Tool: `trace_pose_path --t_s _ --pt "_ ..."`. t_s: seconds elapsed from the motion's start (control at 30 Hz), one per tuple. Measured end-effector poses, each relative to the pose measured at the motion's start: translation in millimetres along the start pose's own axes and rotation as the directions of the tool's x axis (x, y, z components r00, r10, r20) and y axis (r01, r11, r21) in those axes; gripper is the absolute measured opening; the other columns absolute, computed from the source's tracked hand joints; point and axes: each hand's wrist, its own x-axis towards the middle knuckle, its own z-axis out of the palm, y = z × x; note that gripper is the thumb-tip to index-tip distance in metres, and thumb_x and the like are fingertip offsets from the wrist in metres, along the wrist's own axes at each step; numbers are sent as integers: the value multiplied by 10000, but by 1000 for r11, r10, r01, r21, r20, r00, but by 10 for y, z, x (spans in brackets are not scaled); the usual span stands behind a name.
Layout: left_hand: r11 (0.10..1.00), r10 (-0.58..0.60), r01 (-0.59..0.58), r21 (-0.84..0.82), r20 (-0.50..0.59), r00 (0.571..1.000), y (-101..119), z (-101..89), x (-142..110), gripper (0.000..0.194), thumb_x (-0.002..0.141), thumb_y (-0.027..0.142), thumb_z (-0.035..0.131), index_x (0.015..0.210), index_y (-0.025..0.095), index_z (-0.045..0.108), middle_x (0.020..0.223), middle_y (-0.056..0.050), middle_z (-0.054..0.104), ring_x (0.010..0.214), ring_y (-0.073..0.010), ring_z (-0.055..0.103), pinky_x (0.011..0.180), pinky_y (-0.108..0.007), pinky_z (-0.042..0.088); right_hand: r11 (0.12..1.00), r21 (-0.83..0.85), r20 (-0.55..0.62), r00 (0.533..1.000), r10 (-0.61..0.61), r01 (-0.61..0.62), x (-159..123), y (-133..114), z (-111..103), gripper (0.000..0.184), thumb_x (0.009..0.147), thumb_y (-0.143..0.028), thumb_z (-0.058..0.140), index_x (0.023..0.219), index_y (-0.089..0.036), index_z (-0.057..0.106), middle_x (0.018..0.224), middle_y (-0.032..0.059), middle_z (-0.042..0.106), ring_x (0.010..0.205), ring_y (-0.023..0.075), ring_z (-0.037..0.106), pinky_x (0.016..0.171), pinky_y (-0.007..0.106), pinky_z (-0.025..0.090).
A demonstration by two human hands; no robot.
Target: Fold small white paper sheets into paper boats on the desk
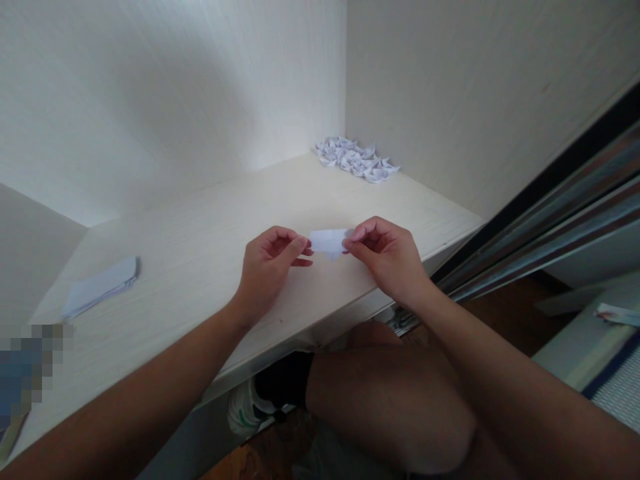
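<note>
A small folded piece of white paper (329, 241) is held up between both hands, just above the pale shelf surface (210, 267). My left hand (273, 267) pinches its left end between thumb and index finger, with the other fingers loosely curled below. At the right end, my right hand (387, 257) grips the paper between thumb and fingertips. A small pointed part of the paper hangs below its middle. The finer folds are too small to make out.
Many folded white paper pieces (355, 159) lie heaped in the back right corner. A stack of white paper sheets (103, 285) rests at the left. Walls rise behind and on both sides. A blurred-out object (25, 380) stands at the lower left, and a dark-edged sliding frame (540, 180) runs along the right.
</note>
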Motion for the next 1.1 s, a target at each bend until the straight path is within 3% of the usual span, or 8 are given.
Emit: trace_pose_path --t_s 0.13,0.3,0.57,0.83,0.93,1.1 --pt "985 156 -157 75 30 987 -24 48 -58 261 800 277 822 864 191 584 851 16 689 741 -159 742 633 -291 660 999 -35 20 999 -28 29 -20 -13 -25 70 781 -225 779 800 -203 715 824 18 751 752 148 668 721 320 532" --pt "913 270 -297 279 130 954 -37 47 -123 122 862 247 780 948 195 711 886 -3 722 756 -122 731 680 -230 641 997 -75 29 999 -33 35 -93 -21 70 65 807 -235 774 860 -201 758 827 26 771 740 150 677 694 316 527" --pt "938 278 -300 173 141 950 -35 63 -134 130 835 188 799 961 186 767 934 -27 739 813 -143 722 725 -294 702 980 -174 37 996 -87 92 -171 -80 128 101 821 -205 779 921 -209 762 819 6 755 713 131 654 668 295 513" --pt "965 233 -247 84 145 962 13 76 -151 240 795 123 805 1023 170 745 921 -32 780 764 -146 762 747 -277 689 941 -294 54 986 -158 167 -208 -128 123 167 832 -125 750 981 -197 762 830 -2 764 726 124 672 681 268 520" --pt "965 220 -238 109 159 963 25 68 -143 253 797 134 808 1038 172 742 916 -35 771 792 -141 756 771 -263 668 910 -364 82 980 -179 197 -216 -144 118 166 850 -134 741 1001 -196 772 832 1 770 724 127 672 677 264 518" --pt "909 286 -329 258 190 939 47 50 -126 153 802 184 817 949 189 774 1030 -64 701 928 -160 708 741 -242 628 884 -421 116 979 -170 204 -226 -179 114 130 886 -160 718 981 -218 787 848 7 768 726 136 657 686 276 517"
